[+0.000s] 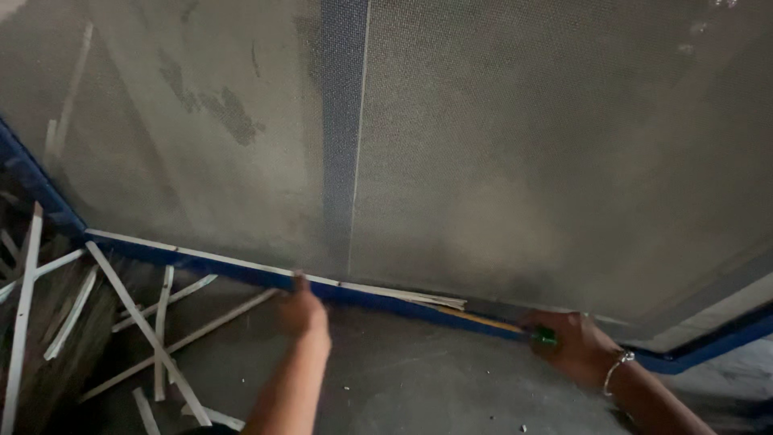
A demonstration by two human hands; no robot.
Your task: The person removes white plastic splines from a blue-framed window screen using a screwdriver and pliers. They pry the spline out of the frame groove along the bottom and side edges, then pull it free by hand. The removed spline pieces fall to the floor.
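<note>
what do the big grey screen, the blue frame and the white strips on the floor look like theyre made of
Screen: fine woven mesh, likely metal or fibreglass, dull grey, dotted texture. Frame: probably painted metal, smooth blue. Strips: thin, flat, white, maybe plastic or wood; unclear.

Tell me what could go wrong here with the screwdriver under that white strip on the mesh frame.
The screwdriver in the right hand points along the blue frame toward the left hand; a slip could jab it. The tip could also tear the mesh. The half-lifted white strip may snap.
</note>
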